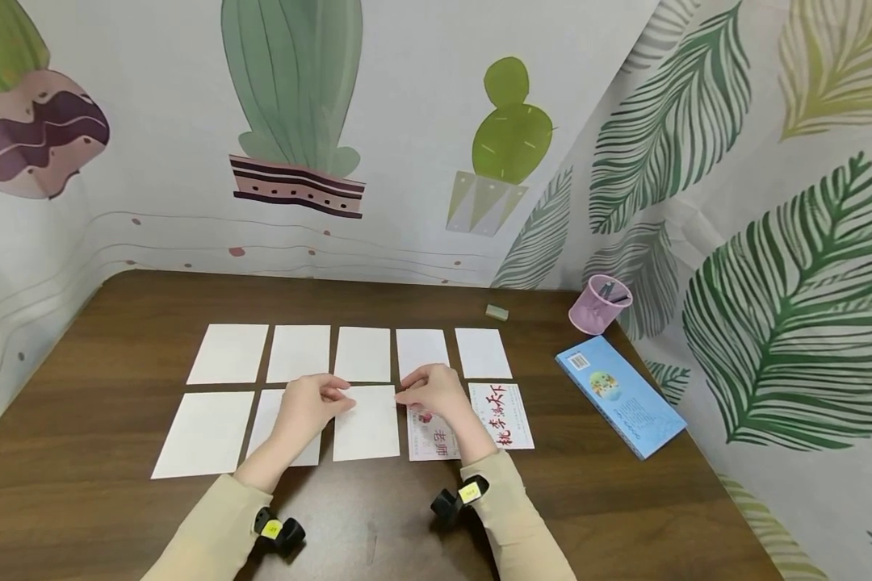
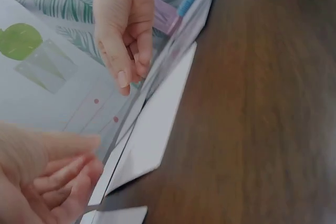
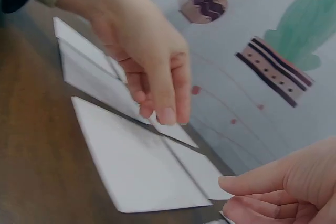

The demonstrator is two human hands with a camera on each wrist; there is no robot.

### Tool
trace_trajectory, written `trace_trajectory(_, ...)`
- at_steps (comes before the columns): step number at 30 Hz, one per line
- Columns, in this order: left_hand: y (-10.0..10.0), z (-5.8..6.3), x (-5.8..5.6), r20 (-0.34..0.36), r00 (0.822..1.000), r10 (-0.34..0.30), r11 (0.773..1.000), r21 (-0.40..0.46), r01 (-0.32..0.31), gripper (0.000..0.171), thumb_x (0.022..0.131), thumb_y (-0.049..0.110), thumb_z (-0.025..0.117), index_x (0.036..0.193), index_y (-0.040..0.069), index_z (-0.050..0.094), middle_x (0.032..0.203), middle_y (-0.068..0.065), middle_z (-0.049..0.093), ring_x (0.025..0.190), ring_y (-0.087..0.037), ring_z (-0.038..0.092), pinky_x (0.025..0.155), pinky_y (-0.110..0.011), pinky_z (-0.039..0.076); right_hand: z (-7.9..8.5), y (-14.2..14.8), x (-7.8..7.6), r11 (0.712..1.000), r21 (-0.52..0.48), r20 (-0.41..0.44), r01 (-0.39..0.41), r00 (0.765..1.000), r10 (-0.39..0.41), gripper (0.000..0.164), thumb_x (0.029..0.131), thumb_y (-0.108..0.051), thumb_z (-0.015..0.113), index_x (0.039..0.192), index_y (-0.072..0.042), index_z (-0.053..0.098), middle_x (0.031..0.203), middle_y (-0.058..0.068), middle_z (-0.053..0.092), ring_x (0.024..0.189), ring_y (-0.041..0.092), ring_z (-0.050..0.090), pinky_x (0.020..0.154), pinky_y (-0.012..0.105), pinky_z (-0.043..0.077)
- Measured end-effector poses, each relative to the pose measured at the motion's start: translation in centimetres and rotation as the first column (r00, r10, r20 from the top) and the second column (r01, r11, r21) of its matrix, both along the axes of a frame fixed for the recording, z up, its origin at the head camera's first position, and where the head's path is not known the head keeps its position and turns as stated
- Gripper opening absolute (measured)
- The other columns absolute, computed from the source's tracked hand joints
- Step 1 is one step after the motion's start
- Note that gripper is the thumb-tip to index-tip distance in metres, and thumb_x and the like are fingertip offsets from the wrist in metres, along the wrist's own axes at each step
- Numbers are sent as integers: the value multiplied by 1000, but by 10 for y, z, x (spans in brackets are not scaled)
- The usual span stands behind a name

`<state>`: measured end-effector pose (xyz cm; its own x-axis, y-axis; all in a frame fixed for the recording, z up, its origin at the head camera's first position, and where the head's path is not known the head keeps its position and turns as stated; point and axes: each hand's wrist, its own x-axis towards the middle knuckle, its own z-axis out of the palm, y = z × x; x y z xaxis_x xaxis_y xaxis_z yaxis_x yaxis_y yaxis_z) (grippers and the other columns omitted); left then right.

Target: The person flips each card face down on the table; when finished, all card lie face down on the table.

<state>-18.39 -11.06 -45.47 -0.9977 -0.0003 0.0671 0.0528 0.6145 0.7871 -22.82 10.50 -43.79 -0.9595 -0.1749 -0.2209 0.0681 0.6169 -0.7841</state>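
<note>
A white card lies flat on the table in the middle of the front row. My left hand hovers by its upper left corner, fingers loosely bent. Opposite, my right hand hangs by the upper right corner, thumb and fingers pointing down. In the wrist views both hands appear just above the card, with nothing visible between their fingers. Below the right hand is a printed card with red characters, partly covered. Another printed card lies to its right. A white card beneath the left forearm is partly hidden.
Several blank cards, such as the far left one, form a back row on the brown table. A large blank card lies front left. At the right are a blue book, a pink pen cup and a small eraser-like block.
</note>
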Motion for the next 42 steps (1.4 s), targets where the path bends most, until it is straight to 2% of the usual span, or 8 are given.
trace_trajectory(3, 6, 1, 1, -4, 998, -68, 994, 80, 68, 21, 83, 9, 75, 101, -1, 73, 88, -13, 75, 79, -24, 72, 65, -30, 57, 4, 14, -3, 1000, -6, -22, 4, 1000, -4, 28, 78, -13, 80, 102, 0, 72, 85, 10, 72, 65, 11, 64, 60, 22, 54)
trace_trajectory(8, 24, 5, 1, 61, 984, -165, 964, 223, 148, 25, 87, 8, 70, 109, -4, 70, 100, -17, 74, 92, -28, 72, 73, -30, 59, 4, 44, -9, 999, -25, -17, 48, 999, -48, 32, 78, -8, 79, 106, 3, 69, 92, 14, 71, 73, 16, 66, 70, 29, 59)
trace_trajectory(15, 54, 12, -6, 193, 958, -213, 927, 350, 136, 41, 89, 11, 67, 127, -4, 61, 121, -19, 67, 115, -32, 63, 95, -43, 54, 5, 77, -14, 998, 16, -2, 61, 998, -61, 34, 80, -6, 77, 110, 5, 67, 97, 16, 72, 80, 18, 68, 75, 32, 59)
trace_trajectory(19, 67, 12, -13, 206, 956, -207, 923, 366, 121, 49, 87, 11, 69, 132, -3, 56, 129, -20, 62, 120, -35, 60, 101, -46, 50, 6, 84, -13, 999, 7, 6, 42, 999, -42, 36, 80, -6, 77, 113, 4, 67, 102, 16, 71, 88, 21, 68, 78, 33, 57)
trace_trajectory(25, 75, 6, -19, 104, 973, -206, 952, 253, 174, 52, 81, 5, 76, 129, -1, 58, 129, -18, 63, 119, -35, 60, 102, -47, 49, 6, 85, -12, 1000, -12, 4, -25, 1000, 25, 40, 80, -2, 76, 118, 6, 64, 110, 19, 69, 98, 27, 66, 83, 37, 57)
trace_trajectory(30, 76, 1, -18, 30, 961, -275, 959, 84, 271, 60, 73, 6, 84, 128, -1, 60, 128, -16, 64, 121, -33, 59, 103, -46, 47, 5, 81, -12, 999, 8, 2, -52, 999, 52, 41, 79, -2, 78, 117, 5, 64, 110, 18, 69, 98, 28, 67, 86, 38, 57)
trace_trajectory(37, 79, -4, -16, 18, 931, -364, 930, -46, 364, 78, 64, 15, 91, 132, -2, 56, 135, -18, 58, 129, -35, 52, 110, -47, 41, 3, 80, -12, 998, 34, 1, -51, 999, 51, 42, 78, -2, 79, 117, 3, 65, 109, 16, 69, 98, 27, 66, 87, 38, 56)
trace_trajectory(42, 82, -5, -14, -1, 888, -459, 883, -116, 456, 91, 63, 23, 93, 137, -6, 49, 142, -22, 51, 135, -37, 45, 114, -47, 36, 3, 81, -11, 998, 34, 5, -44, 999, 44, 42, 78, -2, 80, 117, 3, 65, 110, 15, 69, 99, 27, 66, 87, 38, 56)
